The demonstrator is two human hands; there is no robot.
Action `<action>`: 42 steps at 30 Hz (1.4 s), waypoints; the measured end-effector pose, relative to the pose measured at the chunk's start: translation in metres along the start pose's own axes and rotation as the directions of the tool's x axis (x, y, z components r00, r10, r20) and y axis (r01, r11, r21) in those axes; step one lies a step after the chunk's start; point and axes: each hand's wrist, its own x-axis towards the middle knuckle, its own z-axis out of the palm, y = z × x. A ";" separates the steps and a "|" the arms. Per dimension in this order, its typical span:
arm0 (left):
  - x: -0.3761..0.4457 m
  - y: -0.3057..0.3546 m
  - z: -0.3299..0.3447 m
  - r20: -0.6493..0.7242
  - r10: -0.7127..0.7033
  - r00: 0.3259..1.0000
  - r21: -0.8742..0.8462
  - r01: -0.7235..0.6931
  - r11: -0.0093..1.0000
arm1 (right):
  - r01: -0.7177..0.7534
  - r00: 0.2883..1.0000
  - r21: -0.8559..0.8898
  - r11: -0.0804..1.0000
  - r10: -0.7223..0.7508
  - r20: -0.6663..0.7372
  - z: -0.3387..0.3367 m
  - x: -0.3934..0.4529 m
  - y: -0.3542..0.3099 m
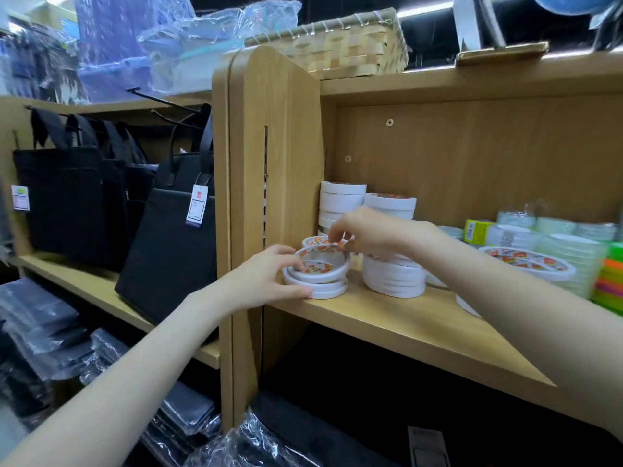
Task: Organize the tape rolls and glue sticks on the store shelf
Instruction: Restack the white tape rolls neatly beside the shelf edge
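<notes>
A low stack of white tape rolls (pixel 325 288) lies at the left end of the wooden shelf (pixel 404 328). My left hand (pixel 269 281) grips that stack from the left, thumb along its front edge. My right hand (pixel 367 232) pinches the far rim of the top tape roll (pixel 320 261), which sits tilted on the stack. A taller stack of white rolls (pixel 392 278) stands just right of it, and two more stacks (pixel 340 200) stand behind against the back panel. No glue sticks can be made out.
The shelf's side panel (pixel 276 156) stands just left of the stacks. Further right lie a large printed tape roll (pixel 526 262), wrapped clear tape packs (pixel 569 241) and bright sticky notes (pixel 610 281). Black bags (pixel 168 230) hang on the left. A woven basket (pixel 340 42) sits on top.
</notes>
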 end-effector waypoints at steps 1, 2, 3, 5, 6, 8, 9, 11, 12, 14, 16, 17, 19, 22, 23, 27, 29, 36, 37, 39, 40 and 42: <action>0.001 0.001 -0.002 0.000 -0.009 1.000 0.031 0.009 0.999 | -0.032 0.996 -0.088 0.996 0.039 0.085 0.002 0.008 0.001; 0.002 0.001 -0.004 -0.002 -0.022 1.000 0.056 0.022 0.998 | -0.055 0.983 -0.149 0.987 0.080 0.164 0.004 0.014 0.002; 0.001 0.000 -0.007 -0.010 -0.037 0.999 0.075 0.037 0.996 | -0.069 0.970 -0.186 0.980 0.109 0.216 0.006 0.020 0.003; -0.003 -0.003 -0.013 -0.037 -0.061 0.997 0.087 0.064 0.994 | -0.076 0.958 -0.203 0.976 0.129 0.258 0.006 0.027 0.000; -0.005 -0.004 -0.015 -0.047 -0.072 0.996 0.082 0.076 0.994 | -0.079 0.958 -0.196 0.977 0.128 0.256 0.007 0.028 -0.002; -0.006 -0.005 -0.016 -0.044 -0.100 0.994 0.089 0.104 0.991 | -0.077 0.962 -0.186 0.980 0.122 0.245 0.010 0.028 -0.007; -0.005 -0.004 -0.016 -0.034 -0.111 0.993 0.102 0.114 0.988 | -0.080 0.963 -0.182 0.980 0.123 0.238 0.012 0.028 -0.009; -0.005 -0.001 -0.018 -0.010 -0.121 0.993 0.110 0.122 0.986 | -0.094 0.964 -0.162 0.982 0.130 0.234 0.014 0.026 -0.010; -0.005 0.000 -0.018 0.003 -0.125 0.992 0.106 0.124 0.987 | -0.105 0.963 -0.146 0.984 0.137 0.232 0.015 0.026 -0.009; -0.006 0.000 -0.019 0.007 -0.129 0.992 0.099 0.127 0.987 | -0.121 0.967 -0.104 0.987 0.141 0.214 0.015 0.025 -0.007; -0.006 -0.001 -0.019 -0.015 -0.137 0.990 0.097 0.138 0.986 | -0.140 0.978 -0.047 0.989 0.145 0.147 0.015 0.024 -0.005; -0.006 -0.002 -0.018 -0.028 -0.143 0.989 0.093 0.145 0.985 | -0.153 0.983 -0.002 0.988 0.153 0.103 0.013 0.024 -0.002; -0.004 -0.002 -0.017 -0.039 -0.158 0.987 0.084 0.161 0.983 | -0.176 0.984 0.152 0.973 0.175 0.018 0.006 0.020 0.003; 0.001 0.001 -0.013 -0.042 -0.173 0.984 0.106 0.176 0.979 | -0.148 0.980 0.334 0.931 0.183 -0.077 -0.011 0.011 0.009; 0.002 0.003 -0.012 -0.041 -0.170 0.985 0.126 0.174 0.977 | -0.129 0.981 0.359 0.924 0.171 -0.087 -0.015 0.008 0.011; 0.004 0.007 -0.010 -0.007 -0.164 0.986 0.127 0.164 0.978 | -0.093 0.989 0.346 0.934 0.126 -0.074 -0.020 0.000 0.018; 0.001 0.008 -0.011 -0.002 -0.162 0.987 0.081 0.162 0.983 | -0.084 0.990 0.310 0.947 0.116 -0.084 -0.019 -0.002 0.022; 0.001 0.008 -0.011 -0.007 -0.145 0.989 0.009 0.145 0.989 | -0.046 0.994 0.240 0.970 0.068 -0.082 -0.025 -0.009 0.022; 0.002 0.008 -0.011 0.000 -0.144 0.990 -0.003 0.144 0.990 | -0.048 0.994 0.219 0.975 0.067 -0.082 -0.024 -0.007 0.021; 0.002 0.007 -0.012 0.023 -0.135 0.991 -0.037 0.136 0.990 | -0.055 0.996 0.121 0.991 0.064 -0.068 -0.019 0.003 0.018; 0.002 0.006 -0.012 0.033 -0.129 0.991 -0.056 0.131 0.990 | -0.065 0.997 0.066 0.996 0.067 -0.039 -0.015 0.008 0.016; 0.001 0.006 -0.014 0.048 -0.126 0.991 -0.071 0.130 0.989 | -0.100 0.994 -0.003 0.995 0.100 0.053 -0.006 0.017 0.013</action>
